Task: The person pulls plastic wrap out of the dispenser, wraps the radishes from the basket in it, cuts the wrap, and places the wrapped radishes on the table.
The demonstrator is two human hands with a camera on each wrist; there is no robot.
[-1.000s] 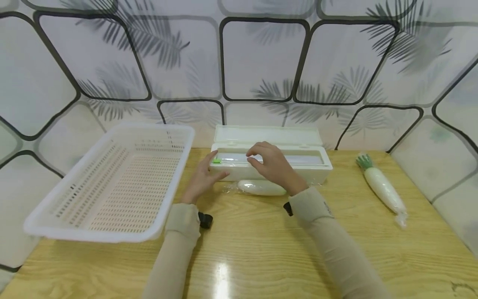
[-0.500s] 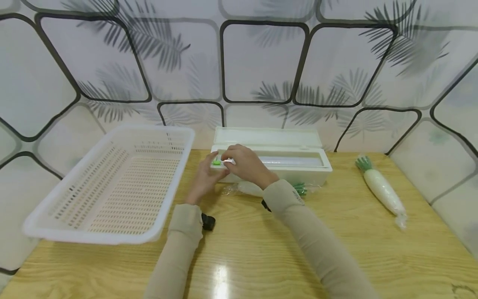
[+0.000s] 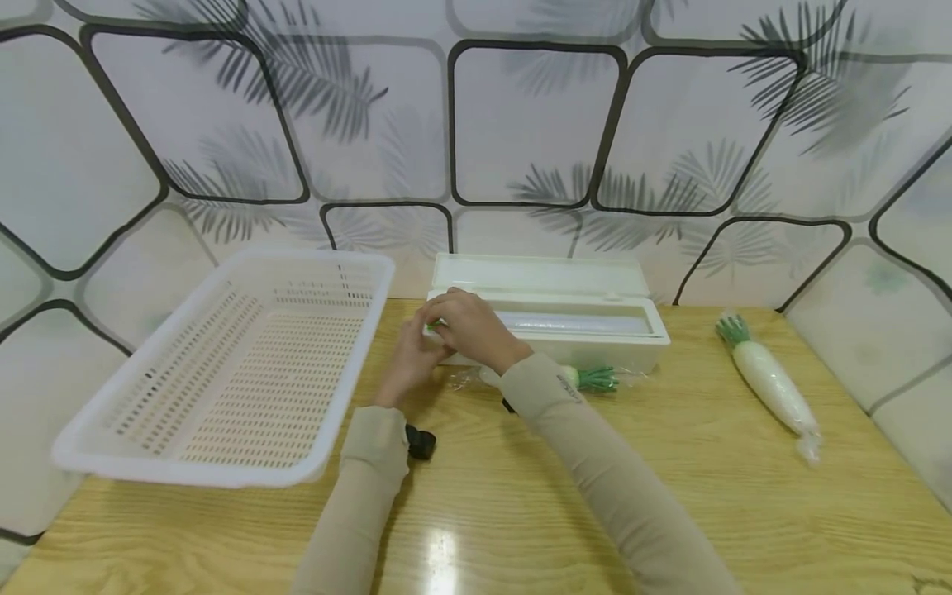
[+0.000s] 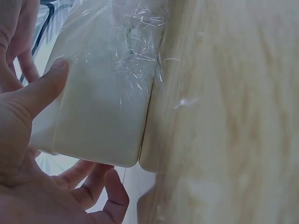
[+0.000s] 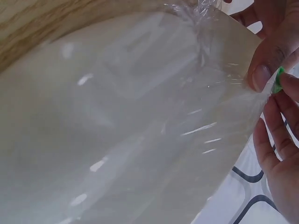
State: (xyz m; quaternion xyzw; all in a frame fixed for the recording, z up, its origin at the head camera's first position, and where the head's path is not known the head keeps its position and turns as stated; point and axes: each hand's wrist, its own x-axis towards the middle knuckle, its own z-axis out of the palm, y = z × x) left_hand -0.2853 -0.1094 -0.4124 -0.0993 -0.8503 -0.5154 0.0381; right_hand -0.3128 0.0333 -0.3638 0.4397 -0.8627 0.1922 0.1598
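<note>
A long white cling film box (image 3: 587, 354) stands with its lid tipped back, a roll of film (image 3: 573, 322) inside. My left hand (image 3: 411, 355) grips the box's left end; in the left wrist view its thumb lies on the front face and its fingers curl at the end. At that same end my right hand (image 3: 472, 326) pinches a small green cutter slider (image 5: 279, 80), mostly covered by fingers in the head view. Just in front of the box lies a plastic-wrapped white radish (image 3: 595, 380), partly hidden by the right sleeve.
To the left stands a big white perforated basket (image 3: 223, 473). Another wrapped white radish (image 3: 773, 384) with green stems lies at the right on the wooden table (image 3: 521, 512). A patterned wall covering (image 3: 535, 124) rises right behind the box.
My right hand has moved left along the top of the box to its left end, meeting the left hand at the green slider. The left hand has stayed at the box end.
</note>
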